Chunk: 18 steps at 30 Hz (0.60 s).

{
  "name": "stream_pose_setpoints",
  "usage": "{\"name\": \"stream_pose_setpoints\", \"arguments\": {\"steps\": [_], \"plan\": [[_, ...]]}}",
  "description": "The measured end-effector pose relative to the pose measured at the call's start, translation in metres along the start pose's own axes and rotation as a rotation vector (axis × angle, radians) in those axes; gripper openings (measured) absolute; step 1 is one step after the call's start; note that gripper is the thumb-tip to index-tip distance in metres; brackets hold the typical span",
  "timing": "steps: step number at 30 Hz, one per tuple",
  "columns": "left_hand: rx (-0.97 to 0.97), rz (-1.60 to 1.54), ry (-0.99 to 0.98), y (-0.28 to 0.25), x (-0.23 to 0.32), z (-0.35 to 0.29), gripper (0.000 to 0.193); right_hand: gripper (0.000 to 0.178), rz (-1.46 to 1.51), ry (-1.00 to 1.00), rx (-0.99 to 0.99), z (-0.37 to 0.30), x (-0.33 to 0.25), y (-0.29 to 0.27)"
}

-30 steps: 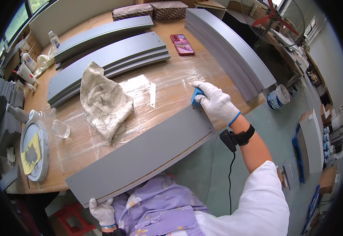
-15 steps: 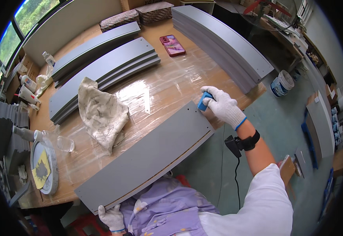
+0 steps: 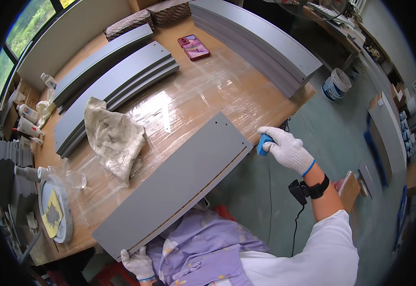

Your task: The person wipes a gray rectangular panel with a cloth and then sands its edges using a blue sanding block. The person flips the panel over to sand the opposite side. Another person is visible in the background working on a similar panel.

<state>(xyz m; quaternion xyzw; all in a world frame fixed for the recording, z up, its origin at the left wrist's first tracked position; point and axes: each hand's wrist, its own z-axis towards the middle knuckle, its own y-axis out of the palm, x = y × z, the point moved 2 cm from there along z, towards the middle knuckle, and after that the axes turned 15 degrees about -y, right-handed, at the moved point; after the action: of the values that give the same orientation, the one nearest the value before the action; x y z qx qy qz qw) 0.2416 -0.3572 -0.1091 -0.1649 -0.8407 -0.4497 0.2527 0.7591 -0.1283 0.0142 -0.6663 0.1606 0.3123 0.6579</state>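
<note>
A long grey panel (image 3: 174,183) lies slantwise across the near table edge, with a brown groove along its near side and small dark holes at its right end. My left hand (image 3: 138,263), in a white knit glove, grips the panel's near left corner; its fingers below are partly hidden. In my gloved right hand (image 3: 289,150) a small blue block (image 3: 263,144) is pinched between thumb and fingers. That block is just off the panel's right end, by the near corner. Left of the panel a stained cloth (image 3: 112,138) lies crumpled.
Stacks of grey panels (image 3: 117,88) stand at the back left, another stack (image 3: 260,43) at the far right. A phone (image 3: 193,47) lies between them. At left are a round lid (image 3: 66,214) with yellow sandpaper (image 3: 52,214) and several bottles. A bucket (image 3: 336,84) sits on the floor.
My right hand has moved with the blue block from the panel's far right corner toward me and outward, past its right end. My left hand keeps its hold; the view has shifted slightly.
</note>
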Motion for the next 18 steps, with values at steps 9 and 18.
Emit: {"name": "stream_pose_setpoints", "arguments": {"steps": [9, 18], "plan": [[-0.028, 0.028, -0.007, 0.005, 0.001, 0.006, 0.053, 0.042, 0.07, -0.155, 0.307, 0.014, 0.002, 0.023], [0.017, 0.039, -0.032, 0.013, 0.004, -0.001, 0.048, 0.048, 0.189, -0.074, 0.496, -0.057, 0.015, 0.036]]}}
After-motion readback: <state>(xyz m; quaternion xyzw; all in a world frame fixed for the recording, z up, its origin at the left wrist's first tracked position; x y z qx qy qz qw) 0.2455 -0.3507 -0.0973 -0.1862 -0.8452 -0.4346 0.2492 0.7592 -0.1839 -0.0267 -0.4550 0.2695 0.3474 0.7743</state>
